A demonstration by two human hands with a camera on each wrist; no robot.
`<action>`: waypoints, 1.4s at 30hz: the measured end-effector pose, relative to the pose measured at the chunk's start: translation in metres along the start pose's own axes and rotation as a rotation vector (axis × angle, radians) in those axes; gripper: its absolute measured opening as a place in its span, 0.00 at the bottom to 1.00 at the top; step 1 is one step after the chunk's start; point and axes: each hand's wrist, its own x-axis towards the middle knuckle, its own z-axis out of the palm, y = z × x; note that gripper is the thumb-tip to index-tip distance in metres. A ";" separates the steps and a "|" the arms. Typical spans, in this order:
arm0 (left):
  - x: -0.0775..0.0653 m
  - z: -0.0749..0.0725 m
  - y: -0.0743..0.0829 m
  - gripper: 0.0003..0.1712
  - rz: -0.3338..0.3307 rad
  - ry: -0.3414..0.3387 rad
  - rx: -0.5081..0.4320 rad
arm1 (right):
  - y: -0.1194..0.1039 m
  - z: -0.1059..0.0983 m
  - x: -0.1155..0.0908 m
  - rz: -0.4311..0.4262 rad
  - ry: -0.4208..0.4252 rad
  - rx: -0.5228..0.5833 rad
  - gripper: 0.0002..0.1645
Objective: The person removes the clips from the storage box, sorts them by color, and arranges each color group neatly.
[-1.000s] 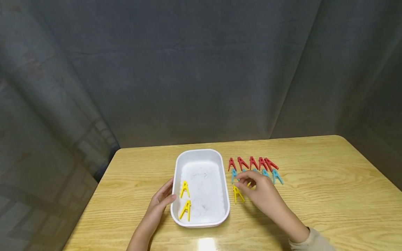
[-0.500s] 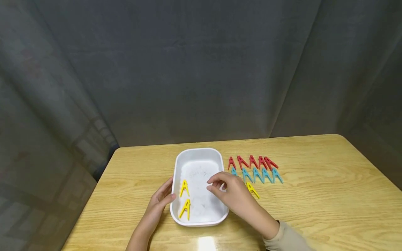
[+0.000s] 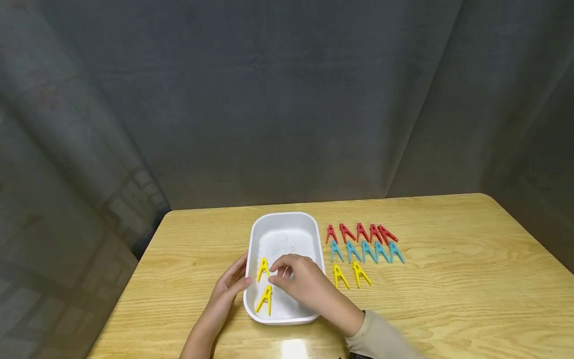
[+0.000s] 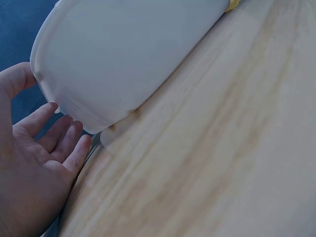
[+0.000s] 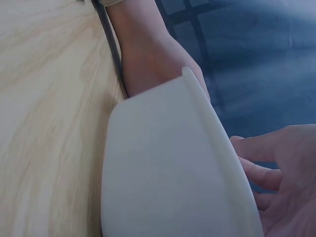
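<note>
My left hand (image 3: 228, 284) grips the white tray (image 3: 284, 215) at its left side, thumb over the rim and fingers along the outer wall. Over the tray's inside is my right hand (image 3: 298, 278), its thumb and index finger curved with a gap between the tips; nothing shows in them. Those tips are right beside two yellow clothespins in the tray, an upper one (image 3: 263, 269) and a lower one (image 3: 265, 299). In the right wrist view the tray's outer wall (image 5: 163, 158) fills the foreground, and the right hand's fingertips are partly hidden behind its rim.
Right of the tray, clothespins lie in rows on the wooden table (image 3: 448, 279): several red clothespins (image 3: 362, 232) at the back, several blue clothespins (image 3: 368, 252) in the middle, and two yellow clothespins (image 3: 340, 276) in front. A dark curtain (image 3: 287, 109) hangs behind the table.
My right hand has moved left from above the clothespin rows into the tray, uncovering the blue row and the front yellow clothespins. The left hand and the tray stay put.
</note>
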 end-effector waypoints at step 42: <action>-0.002 0.000 0.003 0.34 -0.013 0.015 0.020 | 0.000 0.030 0.008 0.169 -0.241 -0.297 0.24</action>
